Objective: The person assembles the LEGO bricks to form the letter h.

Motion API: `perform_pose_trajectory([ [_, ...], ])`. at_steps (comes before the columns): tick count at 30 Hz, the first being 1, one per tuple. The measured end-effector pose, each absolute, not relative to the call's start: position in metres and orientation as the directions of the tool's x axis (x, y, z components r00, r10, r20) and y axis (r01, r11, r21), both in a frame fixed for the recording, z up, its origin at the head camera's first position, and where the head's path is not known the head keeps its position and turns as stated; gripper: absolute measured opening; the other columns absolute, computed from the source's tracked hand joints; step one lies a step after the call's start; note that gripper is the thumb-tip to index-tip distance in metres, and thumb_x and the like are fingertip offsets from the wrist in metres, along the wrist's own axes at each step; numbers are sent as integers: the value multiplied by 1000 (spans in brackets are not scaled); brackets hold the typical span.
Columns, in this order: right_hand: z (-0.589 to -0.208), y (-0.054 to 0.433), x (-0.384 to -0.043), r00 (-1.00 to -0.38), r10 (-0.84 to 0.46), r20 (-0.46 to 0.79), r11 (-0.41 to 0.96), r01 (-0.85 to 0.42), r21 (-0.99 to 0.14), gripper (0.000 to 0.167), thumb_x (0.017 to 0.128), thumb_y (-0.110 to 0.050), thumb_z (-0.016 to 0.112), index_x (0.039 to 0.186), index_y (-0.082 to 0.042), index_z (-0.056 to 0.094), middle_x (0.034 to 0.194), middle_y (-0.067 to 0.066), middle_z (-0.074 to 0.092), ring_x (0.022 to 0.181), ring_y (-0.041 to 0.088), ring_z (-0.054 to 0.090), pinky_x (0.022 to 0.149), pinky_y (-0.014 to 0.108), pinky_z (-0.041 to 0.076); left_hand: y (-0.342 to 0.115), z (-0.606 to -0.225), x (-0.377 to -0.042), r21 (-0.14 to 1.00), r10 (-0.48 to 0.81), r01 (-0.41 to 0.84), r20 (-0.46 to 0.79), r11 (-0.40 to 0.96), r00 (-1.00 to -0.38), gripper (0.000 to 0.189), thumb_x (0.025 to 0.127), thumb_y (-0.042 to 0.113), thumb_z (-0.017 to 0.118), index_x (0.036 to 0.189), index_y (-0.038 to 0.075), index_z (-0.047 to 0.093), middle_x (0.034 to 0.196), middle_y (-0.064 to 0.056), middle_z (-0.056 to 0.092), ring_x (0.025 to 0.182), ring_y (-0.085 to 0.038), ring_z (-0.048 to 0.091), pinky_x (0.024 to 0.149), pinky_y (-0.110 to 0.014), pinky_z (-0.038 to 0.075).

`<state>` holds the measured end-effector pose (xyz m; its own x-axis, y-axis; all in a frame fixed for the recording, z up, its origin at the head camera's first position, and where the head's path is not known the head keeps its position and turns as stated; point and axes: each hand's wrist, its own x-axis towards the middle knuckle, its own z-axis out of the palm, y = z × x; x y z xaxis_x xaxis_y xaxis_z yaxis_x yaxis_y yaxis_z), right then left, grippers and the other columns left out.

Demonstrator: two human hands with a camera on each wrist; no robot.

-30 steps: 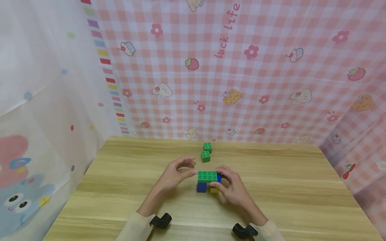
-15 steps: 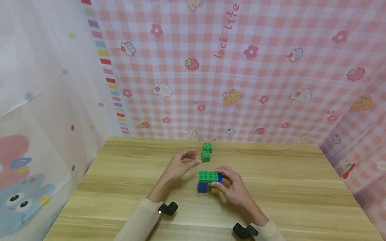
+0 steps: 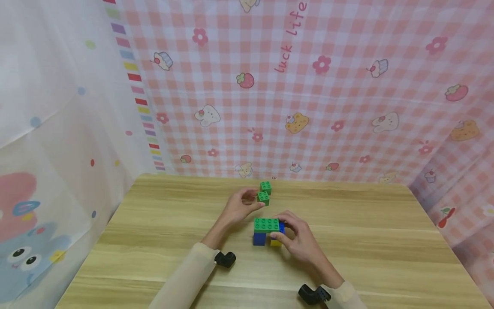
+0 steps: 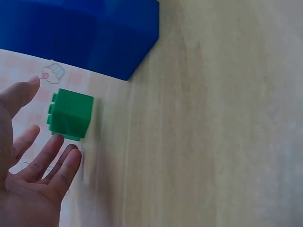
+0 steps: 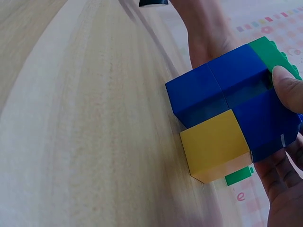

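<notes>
My left hand [image 3: 240, 205] reaches around the nearer small green brick [image 3: 263, 198]. Its thumb and fingers are spread, and in the left wrist view a gap shows between the thumb and that green brick [image 4: 72, 113]. With thumb in front and fingers behind, my right hand [image 3: 299, 236] holds the right end of a bridge-shaped build of toy building bricks. A long green brick [image 3: 266, 225] spans its top. Blue bricks [image 5: 196, 92] stand stacked under the left end; at the right end a blue brick sits over a yellow brick [image 5: 215, 146].
A second small green brick [image 3: 266, 187] stands just behind the first one. The wooden table [image 3: 154, 240] ends at a pink checked cloth [image 3: 270, 141] at the back. A white curtain [image 3: 69, 111] hangs on the left.
My left hand has moved away from the bridge, back and slightly right, to the nearer green brick. The right hand has kept its hold, and the bridge has barely shifted.
</notes>
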<state>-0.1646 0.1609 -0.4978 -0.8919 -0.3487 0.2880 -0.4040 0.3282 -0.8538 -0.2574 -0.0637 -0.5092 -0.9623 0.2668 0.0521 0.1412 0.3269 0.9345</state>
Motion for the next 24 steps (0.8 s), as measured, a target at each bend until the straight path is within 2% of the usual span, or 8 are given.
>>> perform_pose_trajectory([
  [7, -500, 162, -165, -894, -346, 285, 329, -400, -855, 30, 94, -25, 76, 123, -22, 67, 119, -3, 66, 109, 10, 65, 101, 36, 58, -57, -515, -267, 925, 276, 168, 72, 340, -958, 58, 90, 31, 81, 138, 9, 60, 128, -11, 67, 121, -28, 64, 108, -42, 55],
  [14, -498, 162, -166, -895, -345, 282, 320, -395, -861, 31, 94, -25, 76, 123, -21, 67, 120, -2, 66, 110, 12, 65, 101, 38, 59, -52, -519, -273, 924, 265, 188, 100, 333, -959, 54, 88, 28, 83, 133, 6, 63, 124, -12, 70, 115, -27, 67, 104, -40, 57],
  [24, -498, 163, -166, -894, -354, 275, 315, -391, -865, 31, 94, -25, 76, 123, -20, 67, 121, -2, 66, 111, 12, 65, 103, 41, 57, -45, -519, -273, 916, 248, 184, 97, 356, -964, 47, 90, 19, 81, 132, 6, 65, 126, -14, 69, 119, -29, 66, 105, -40, 57],
])
